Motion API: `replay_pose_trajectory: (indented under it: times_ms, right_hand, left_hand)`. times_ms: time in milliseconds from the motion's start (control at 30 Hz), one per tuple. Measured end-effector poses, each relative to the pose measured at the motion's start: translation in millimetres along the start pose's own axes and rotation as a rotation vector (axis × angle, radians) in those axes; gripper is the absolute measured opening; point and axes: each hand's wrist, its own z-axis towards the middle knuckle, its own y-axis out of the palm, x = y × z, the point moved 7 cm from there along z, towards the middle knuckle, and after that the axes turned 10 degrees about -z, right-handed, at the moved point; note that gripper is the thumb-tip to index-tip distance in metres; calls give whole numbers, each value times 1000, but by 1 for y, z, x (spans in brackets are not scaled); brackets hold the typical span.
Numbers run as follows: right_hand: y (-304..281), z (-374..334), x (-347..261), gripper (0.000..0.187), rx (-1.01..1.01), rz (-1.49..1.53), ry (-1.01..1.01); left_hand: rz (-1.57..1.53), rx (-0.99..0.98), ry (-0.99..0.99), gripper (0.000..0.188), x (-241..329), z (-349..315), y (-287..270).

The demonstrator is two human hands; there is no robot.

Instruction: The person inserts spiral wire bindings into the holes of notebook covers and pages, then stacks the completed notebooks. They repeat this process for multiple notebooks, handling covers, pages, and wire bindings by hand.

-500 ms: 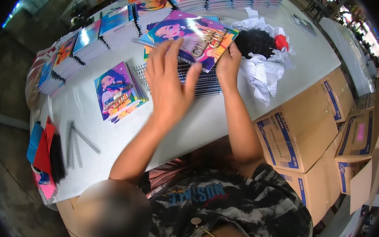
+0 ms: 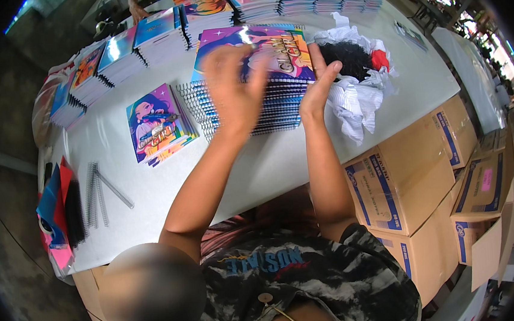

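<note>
A notebook (image 2: 288, 52) with a colourful illustrated cover lies on a stack of spiral-bound notebooks (image 2: 271, 105), its coils facing me. My left hand (image 2: 232, 96), smeared by motion, is over the left part of the cover with its fingers apart; whether it touches is unclear. At the notebook's right edge, my right hand (image 2: 319, 86) is open, fingers stretched up and thumb out. Left of this stack sits a smaller pile of unbound illustrated covers or books (image 2: 150, 108), with a dark blue tool (image 2: 162, 117) on top.
Loose wire coils (image 2: 98, 194) lie at the table's left, beside red and blue material (image 2: 57, 197). Crumpled white striped cloth or paper (image 2: 358, 101) holds a black tangle (image 2: 346, 60). Notebook stacks (image 2: 159, 29) line the far side, near another person's hand (image 2: 136, 10). Cardboard boxes (image 2: 400, 173) stand right.
The notebook that my right hand held tilted up now lies flat on the stack. My right hand has let go and opened; my left hand has shifted slightly.
</note>
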Motion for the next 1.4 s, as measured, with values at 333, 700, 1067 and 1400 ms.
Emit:
replay_pose_trajectory:
  times_ms: [333, 700, 1067, 1400]
  right_hand:
    - [7, -8, -18, 31, 217, -366, -159]
    - [25, -152, -30, 31, -235, -545, -455]
    - [117, -191, -35, 32, -758, -316, -344]
    - [99, -207, -18, 33, -932, -307, -181]
  left_hand:
    - [-174, 135, -507, 29, -98, -25, -74]
    - [642, -662, -420, 59, -147, -136, -212]
    - [273, -866, -740, 18, -157, -69, -220]
    - [126, -888, -904, 23, -184, -98, -223]
